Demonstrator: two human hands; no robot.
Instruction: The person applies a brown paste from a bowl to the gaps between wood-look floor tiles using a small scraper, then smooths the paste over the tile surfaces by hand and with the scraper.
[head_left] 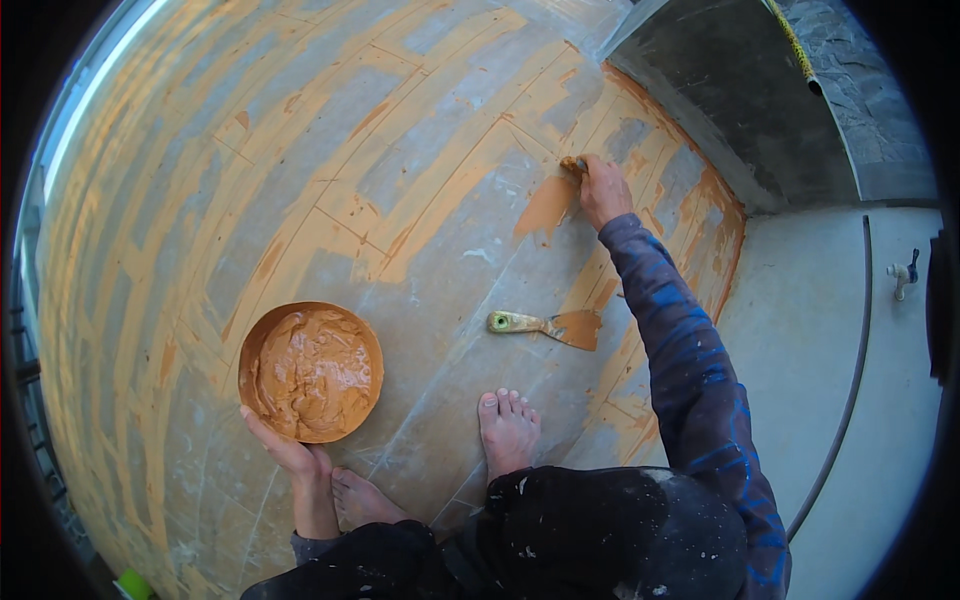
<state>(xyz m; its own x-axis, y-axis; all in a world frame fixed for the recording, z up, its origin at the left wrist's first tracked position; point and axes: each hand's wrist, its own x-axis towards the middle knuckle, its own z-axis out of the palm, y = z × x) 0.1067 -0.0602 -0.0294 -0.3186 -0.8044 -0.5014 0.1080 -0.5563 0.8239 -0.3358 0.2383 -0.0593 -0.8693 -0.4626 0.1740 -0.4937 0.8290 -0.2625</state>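
My left hand (288, 450) holds a round tub (372, 345) by its near left side, with part of the fingers hidden by the tub. Thick orange-brown paste (312, 370) fills much of it. Out ahead, my right hand (604, 190) is closed round a scraper (573, 165) coated in the same paste; its blade is mostly hidden. A fresh wet smear (546, 208) lies on the tiles beside it. Between my arms a putty knife (518, 322) rests flat on the floor, its pale handle pointing left and its blade covered in paste.
Grey plank-like floor tiles (440, 350) carry orange paste along their joints. My bare feet (508, 430) stand close by. On the right are a dark slab-sided block (730, 100), a pale wall (800, 300) with a dark hose (850, 400), and a tap (903, 274). A green object (132, 584) lies lower left.
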